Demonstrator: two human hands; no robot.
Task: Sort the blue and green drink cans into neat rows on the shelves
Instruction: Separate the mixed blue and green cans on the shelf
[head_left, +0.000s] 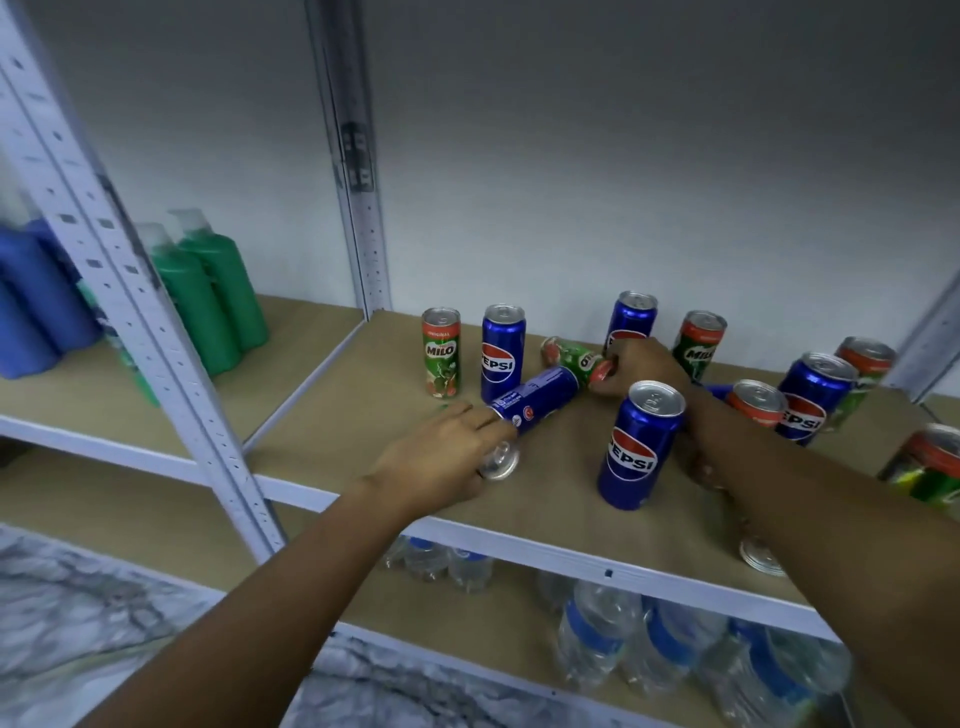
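Two bare forearms reach in from the bottom of the view, each ending in a bare hand: the left hand (441, 457) and the right hand (641, 366). Neither arm shows a sleeve or cuff anywhere along its visible length. No glove, watch, bracelet or ring can be made out on either wrist or on the fingers that show.
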